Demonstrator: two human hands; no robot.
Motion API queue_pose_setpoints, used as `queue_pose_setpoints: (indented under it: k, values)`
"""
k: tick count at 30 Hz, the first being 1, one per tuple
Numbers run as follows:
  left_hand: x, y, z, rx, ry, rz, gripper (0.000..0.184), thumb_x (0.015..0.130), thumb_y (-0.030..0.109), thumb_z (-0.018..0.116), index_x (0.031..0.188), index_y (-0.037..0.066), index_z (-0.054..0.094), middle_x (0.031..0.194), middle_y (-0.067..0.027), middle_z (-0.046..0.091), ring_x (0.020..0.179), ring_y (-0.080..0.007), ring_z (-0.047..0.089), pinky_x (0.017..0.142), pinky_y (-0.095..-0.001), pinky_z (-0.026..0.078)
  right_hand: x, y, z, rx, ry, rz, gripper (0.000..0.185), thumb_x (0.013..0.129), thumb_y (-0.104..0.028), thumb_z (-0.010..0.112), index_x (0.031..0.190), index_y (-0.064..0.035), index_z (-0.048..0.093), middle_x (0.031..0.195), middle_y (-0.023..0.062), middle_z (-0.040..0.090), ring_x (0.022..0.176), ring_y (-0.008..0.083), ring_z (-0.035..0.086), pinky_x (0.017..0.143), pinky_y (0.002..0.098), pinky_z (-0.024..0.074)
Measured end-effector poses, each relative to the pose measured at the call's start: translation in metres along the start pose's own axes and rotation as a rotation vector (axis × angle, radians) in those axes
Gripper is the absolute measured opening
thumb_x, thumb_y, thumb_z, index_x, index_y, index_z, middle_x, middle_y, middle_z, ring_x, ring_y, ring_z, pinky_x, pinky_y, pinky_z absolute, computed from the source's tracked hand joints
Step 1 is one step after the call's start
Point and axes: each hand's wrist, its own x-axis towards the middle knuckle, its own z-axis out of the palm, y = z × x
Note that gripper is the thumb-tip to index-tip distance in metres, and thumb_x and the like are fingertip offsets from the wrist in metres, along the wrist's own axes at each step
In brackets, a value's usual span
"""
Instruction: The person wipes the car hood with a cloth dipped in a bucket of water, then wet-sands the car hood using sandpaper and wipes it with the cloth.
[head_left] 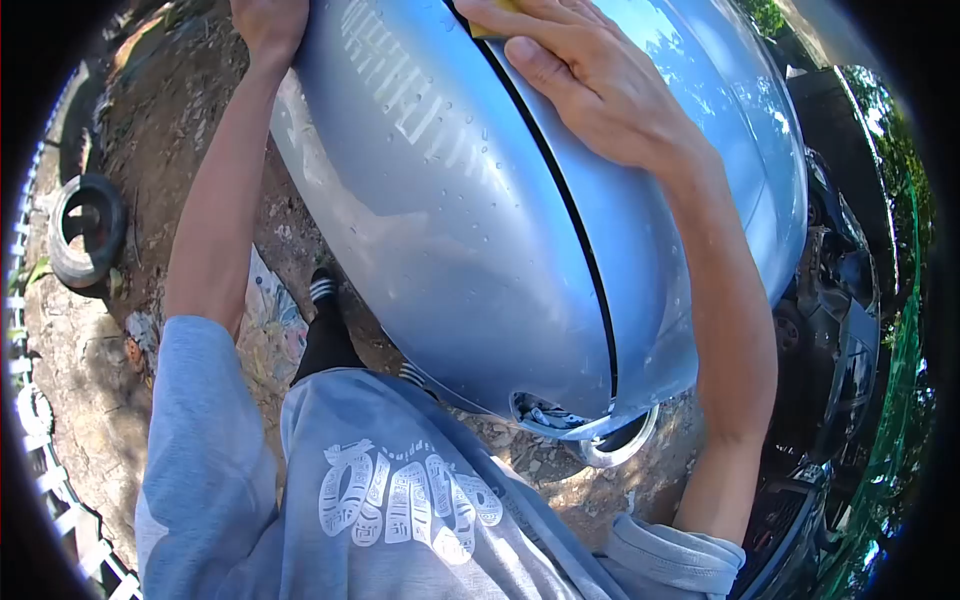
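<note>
A silver-blue car (440,230) fills the middle of the view. Water drops dot its fender, and a dark seam separates the fender from the hood (590,205). My right hand (590,85) lies on the hood side near the top edge, pressing a yellow piece (489,22) under its fingers; too little shows to tell sponge from cloth. At the upper left, my left hand (272,25) is beside the fender's outer edge. Its fingers are cut off by the frame, so its grip is hidden. A headlight (545,410) sits at the car's near end.
An old tyre (87,230) lies on the dirt ground (95,400) at left. Another tyre (625,445) is by the car's near end. Dark vehicles (835,330) and green netting (910,310) stand at right. My foot (322,285) is close beside the car.
</note>
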Motion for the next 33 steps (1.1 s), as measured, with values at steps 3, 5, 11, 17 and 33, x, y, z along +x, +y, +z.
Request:
queue_pose_setpoints:
  k: [3,5,11,17,33]
  values:
    - [-0.005,0.002,0.001,0.193,0.066,0.043,0.024,0.093,0.011,0.061,0.115,0.007,0.052,0.102,-0.0061,0.064,0.090,-0.0130,0.059,0.082,-0.0257,0.048,-0.094,-0.041,0.000,-0.240,0.044,0.018,0.035,0.097,-0.025,0.048,0.130,-0.0228,0.061,0.143,0.0127,0.050,0.134,0.0370,0.042,0.115,0.0468,0.0282]
    - [0.001,-0.004,0.003,0.041,0.016,0.049,0.023,0.094,0.012,0.059,0.115,0.007,0.051,0.101,-0.0062,0.064,0.091,-0.0132,0.060,0.082,-0.0254,0.048,-0.138,-0.053,0.005,-0.224,0.016,0.079,0.038,0.097,-0.027,0.046,0.133,-0.0241,0.060,0.145,0.0104,0.048,0.136,0.0358,0.042,0.116,0.0498,0.0266]
    - [0.003,-0.007,-0.001,0.143,0.016,0.063,0.025,0.093,0.015,0.061,0.115,0.007,0.052,0.103,-0.0066,0.065,0.092,-0.0141,0.060,0.085,-0.0264,0.047,-0.025,-0.007,-0.005,-0.050,0.066,0.043,0.038,0.102,-0.026,0.041,0.134,-0.0126,0.057,0.147,0.0134,0.045,0.142,0.0347,0.031,0.118,0.0422,0.0218]
    - [0.007,-0.002,-0.005,0.255,-0.046,-0.010,0.032,0.093,0.023,0.061,0.120,0.007,0.054,0.107,-0.0073,0.065,0.098,-0.0167,0.061,0.090,-0.0286,0.046,-0.143,-0.047,0.013,-0.236,0.137,0.090,0.039,0.101,-0.035,0.039,0.129,-0.0244,0.063,0.143,0.0120,0.050,0.138,0.0342,0.039,0.117,0.0469,0.0242]
    - [-0.001,-0.035,-0.025,0.205,-0.093,0.081,0.053,0.089,0.037,0.067,0.122,0.004,0.043,0.112,-0.0188,0.060,0.101,-0.0274,0.062,0.091,-0.0370,0.047,-0.171,-0.072,0.007,-0.165,0.011,0.217,0.040,0.099,-0.029,0.040,0.125,-0.0145,0.065,0.143,0.0233,0.047,0.135,0.0455,0.039,0.115,0.0541,0.0243]
